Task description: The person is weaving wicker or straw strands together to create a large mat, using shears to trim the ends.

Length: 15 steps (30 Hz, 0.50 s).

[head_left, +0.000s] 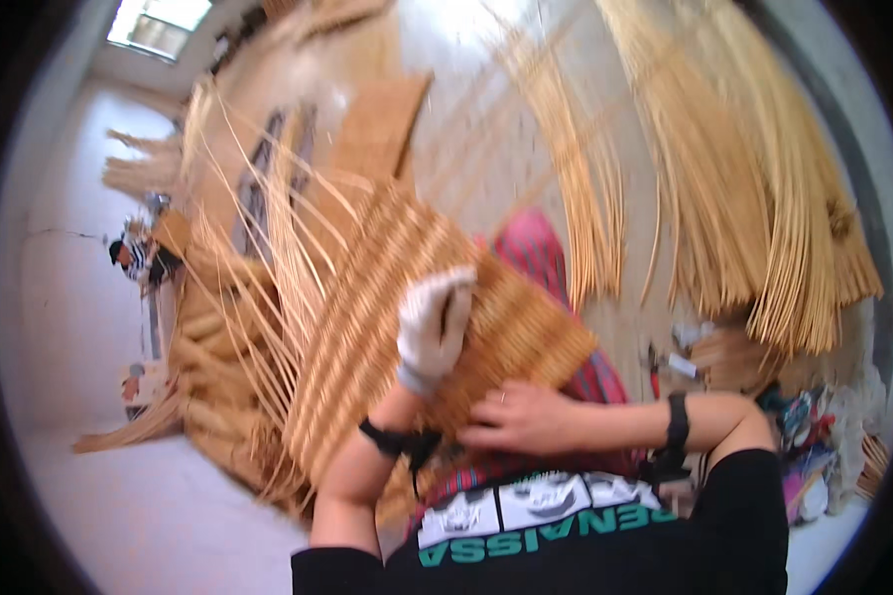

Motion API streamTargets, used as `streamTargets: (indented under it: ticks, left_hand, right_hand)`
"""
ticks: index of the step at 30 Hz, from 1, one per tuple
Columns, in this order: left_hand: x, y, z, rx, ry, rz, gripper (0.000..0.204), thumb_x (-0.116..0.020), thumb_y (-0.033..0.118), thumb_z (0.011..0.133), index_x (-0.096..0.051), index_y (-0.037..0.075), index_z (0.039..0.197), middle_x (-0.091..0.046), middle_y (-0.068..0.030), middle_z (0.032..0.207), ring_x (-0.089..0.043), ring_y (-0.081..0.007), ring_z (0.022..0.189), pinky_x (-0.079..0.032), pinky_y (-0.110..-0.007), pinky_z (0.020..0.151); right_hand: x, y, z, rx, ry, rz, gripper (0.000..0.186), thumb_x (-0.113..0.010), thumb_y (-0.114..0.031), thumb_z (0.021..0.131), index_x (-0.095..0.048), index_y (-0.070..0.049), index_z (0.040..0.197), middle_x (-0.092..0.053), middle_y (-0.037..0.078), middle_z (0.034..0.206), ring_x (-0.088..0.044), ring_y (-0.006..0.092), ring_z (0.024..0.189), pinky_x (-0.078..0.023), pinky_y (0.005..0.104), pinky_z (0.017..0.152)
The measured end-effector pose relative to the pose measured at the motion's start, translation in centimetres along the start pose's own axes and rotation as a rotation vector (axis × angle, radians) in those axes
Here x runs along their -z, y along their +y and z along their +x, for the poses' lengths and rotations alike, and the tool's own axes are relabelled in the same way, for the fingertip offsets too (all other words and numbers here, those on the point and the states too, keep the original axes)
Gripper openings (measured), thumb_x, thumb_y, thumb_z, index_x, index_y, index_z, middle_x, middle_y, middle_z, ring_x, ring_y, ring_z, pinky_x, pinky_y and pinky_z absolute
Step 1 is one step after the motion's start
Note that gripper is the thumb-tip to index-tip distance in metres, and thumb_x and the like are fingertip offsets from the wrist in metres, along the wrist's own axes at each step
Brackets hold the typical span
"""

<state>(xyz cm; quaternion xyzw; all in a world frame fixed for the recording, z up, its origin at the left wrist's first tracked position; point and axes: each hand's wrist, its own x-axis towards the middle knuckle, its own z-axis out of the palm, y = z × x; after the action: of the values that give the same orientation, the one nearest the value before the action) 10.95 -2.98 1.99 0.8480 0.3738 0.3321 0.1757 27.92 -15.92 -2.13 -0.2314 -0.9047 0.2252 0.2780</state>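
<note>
Across my lap lies a tan woven wicker panel (367,288), tilted, with long loose canes (278,228) fanning out from its far left side. My left hand (433,327), in a white glove, is over the middle of the weave. Its fingers are bent together toward the thumb, and whatever they may hold is hidden. Bare and wearing a ring, my right hand (516,421) lies on the panel's near edge with the fingers stretched out. Beneath the panel shows red patterned cloth (536,248) over my legs.
Bundles of long canes (704,169) lie on the floor to the right. Brown rolled material (223,357) is heaped at the left. A flat brown board (377,119) lies ahead. Bags and cloth (814,446) are piled at the near right. Another person (141,260) sits far left.
</note>
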Motion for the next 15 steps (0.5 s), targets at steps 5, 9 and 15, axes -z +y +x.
streamTargets:
  ticks: [5,9,15]
  left_hand:
    - [2.0,-3.4,-3.9,0.415,-0.184,-1.009,0.046,-0.048,0.035,0.113,-0.055,0.001,0.143,-0.070,-0.0062,0.111,-0.067,-0.0165,0.104,-0.053,-0.032,0.096]
    - [2.4,-2.4,-6.8,0.583,-0.172,-1.462,0.053,-0.049,0.036,0.112,-0.046,0.001,0.151,-0.062,-0.0124,0.137,-0.059,-0.0239,0.128,-0.046,-0.040,0.112]
    - [4.8,1.2,-6.1,0.375,-0.052,-0.987,0.028,-0.047,0.018,0.113,-0.056,0.002,0.134,-0.061,-0.0171,0.139,-0.053,-0.0285,0.138,-0.038,-0.046,0.120]
  right_hand:
    - [4.7,2.7,1.8,-0.091,0.188,0.468,0.040,-0.068,-0.017,0.098,-0.060,-0.010,0.136,-0.064,0.009,0.115,-0.065,0.0241,0.097,-0.053,0.0377,0.089]
    - [0.7,2.9,3.2,-0.512,0.643,1.292,0.039,-0.061,-0.023,0.108,-0.052,-0.004,0.141,-0.064,0.003,0.114,-0.059,0.0106,0.088,-0.052,0.0281,0.082]
    - [-0.3,3.5,5.0,-0.496,0.375,0.847,0.038,-0.065,-0.014,0.105,-0.053,-0.005,0.140,-0.069,0.009,0.125,-0.066,0.0122,0.099,-0.055,0.0294,0.086]
